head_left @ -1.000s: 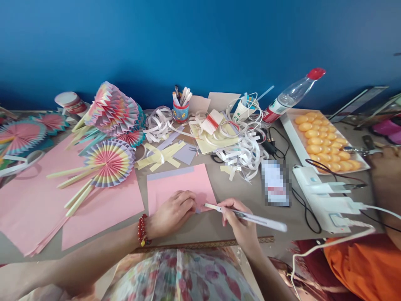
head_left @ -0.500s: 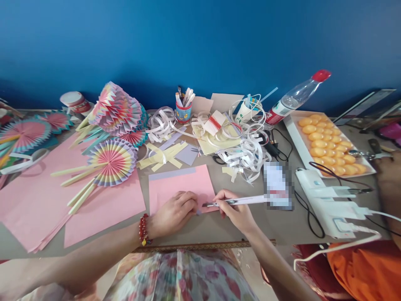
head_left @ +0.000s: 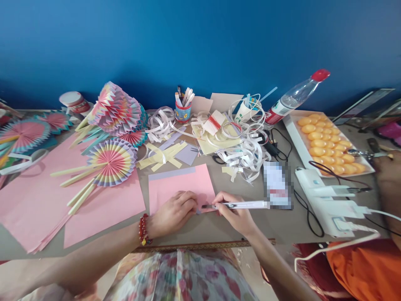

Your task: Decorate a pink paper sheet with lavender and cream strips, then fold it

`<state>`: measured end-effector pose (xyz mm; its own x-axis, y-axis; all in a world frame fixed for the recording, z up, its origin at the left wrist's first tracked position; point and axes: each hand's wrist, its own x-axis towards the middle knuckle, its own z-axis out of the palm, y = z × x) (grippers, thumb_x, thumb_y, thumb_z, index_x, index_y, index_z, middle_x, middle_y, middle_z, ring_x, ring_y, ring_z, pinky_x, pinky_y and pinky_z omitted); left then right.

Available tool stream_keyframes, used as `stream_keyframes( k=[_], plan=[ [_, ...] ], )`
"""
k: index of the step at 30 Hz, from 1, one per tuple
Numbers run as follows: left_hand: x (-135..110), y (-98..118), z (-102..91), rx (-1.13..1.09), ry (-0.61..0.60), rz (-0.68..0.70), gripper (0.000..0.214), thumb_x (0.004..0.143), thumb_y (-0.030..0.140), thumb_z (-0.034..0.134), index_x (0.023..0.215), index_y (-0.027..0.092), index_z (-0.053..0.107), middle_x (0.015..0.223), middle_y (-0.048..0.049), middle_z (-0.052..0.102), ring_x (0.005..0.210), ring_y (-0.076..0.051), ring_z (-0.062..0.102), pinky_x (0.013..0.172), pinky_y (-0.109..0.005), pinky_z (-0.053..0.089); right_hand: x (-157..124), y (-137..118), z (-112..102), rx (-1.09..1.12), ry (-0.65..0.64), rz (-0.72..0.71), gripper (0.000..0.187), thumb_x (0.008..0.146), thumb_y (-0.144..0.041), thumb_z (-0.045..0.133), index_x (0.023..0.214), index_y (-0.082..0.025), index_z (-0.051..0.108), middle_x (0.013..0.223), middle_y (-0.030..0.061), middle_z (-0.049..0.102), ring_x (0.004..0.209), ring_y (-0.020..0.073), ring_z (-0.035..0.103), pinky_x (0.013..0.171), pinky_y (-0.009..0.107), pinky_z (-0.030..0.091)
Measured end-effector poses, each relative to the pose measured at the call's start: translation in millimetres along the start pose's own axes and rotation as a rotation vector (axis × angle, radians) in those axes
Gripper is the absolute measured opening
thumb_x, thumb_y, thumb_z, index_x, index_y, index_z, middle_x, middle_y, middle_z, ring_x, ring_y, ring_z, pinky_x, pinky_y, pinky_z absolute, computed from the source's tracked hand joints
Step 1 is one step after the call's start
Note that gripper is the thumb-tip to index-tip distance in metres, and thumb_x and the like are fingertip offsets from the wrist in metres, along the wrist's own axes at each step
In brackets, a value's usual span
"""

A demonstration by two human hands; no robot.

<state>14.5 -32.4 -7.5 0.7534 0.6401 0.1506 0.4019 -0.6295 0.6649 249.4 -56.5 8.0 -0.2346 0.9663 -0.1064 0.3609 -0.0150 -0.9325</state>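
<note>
In front of me lies a pink paper sheet [head_left: 178,185] with a lilac strip [head_left: 172,173] along its far edge. My left hand [head_left: 175,211], a red bead bracelet at the wrist, presses down on the sheet with its fingers curled and close together. A slim white utility knife [head_left: 247,205] is pinched in my right hand [head_left: 234,211]. Its dark blade end points left and rests at the sheet's near right corner, just beside my left fingertips. Any contact under my left fingers is hidden.
Folded paper fans [head_left: 112,162] lie on large pink sheets [head_left: 40,188] at left. Paper strips [head_left: 242,156], a pen cup [head_left: 183,112] and a bottle [head_left: 286,104] stand behind. A phone [head_left: 277,184], power strip [head_left: 322,200] and tray of yellow pieces [head_left: 291,125] are right.
My right hand and the knife have shifted slightly, the knife's back end now sitting a little lower. My left hand stays in place on the pink sheet.
</note>
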Motion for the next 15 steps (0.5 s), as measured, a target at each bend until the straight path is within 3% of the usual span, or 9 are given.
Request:
stream_keyframes(
  k=[15],
  plan=[
    [0.2,-1.1,-0.6,-0.007,0.0,0.018,0.015,0.097,0.013,0.04,0.093,0.018,0.054,0.111,-0.0084,0.06,0.103,-0.019,0.056,0.095,-0.035,0.045,1.2,-6.2,-1.1,0.063,-0.024,0.035,0.016,0.082,-0.021,0.05,0.068,-0.02,0.058,0.052,-0.0046,0.051,0.047,0.0087,0.04,0.045,0.019,0.035]
  ],
)
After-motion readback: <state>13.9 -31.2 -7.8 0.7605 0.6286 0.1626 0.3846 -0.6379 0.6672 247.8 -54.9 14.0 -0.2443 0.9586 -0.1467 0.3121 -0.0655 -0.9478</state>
